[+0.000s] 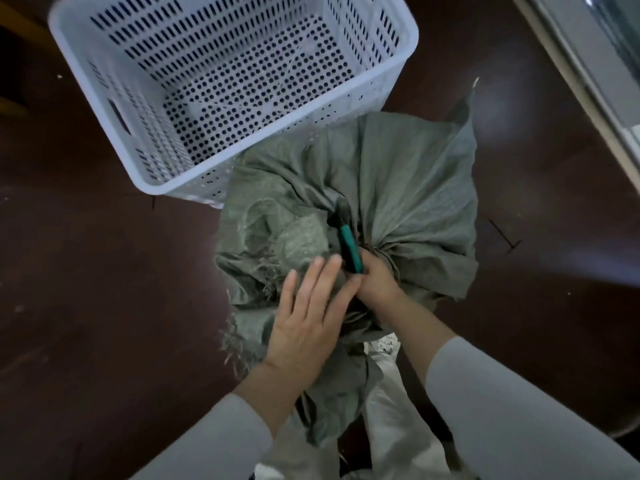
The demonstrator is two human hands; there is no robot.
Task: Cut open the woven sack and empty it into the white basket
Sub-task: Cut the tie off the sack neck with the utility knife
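Head view: the grey-green woven sack [398, 188] sits on the dark floor [104, 271], touching the near corner of the white basket [152, 185]; the left hand [308, 320] lies flat on it, fingers straight; the right hand [375, 277] grips teal-handled cutters [349, 244] at the sack's gathered neck.

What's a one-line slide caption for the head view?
Right hand grips teal-handled cutters at the gathered neck of the woven sack, left hand flat on it, white basket beyond.
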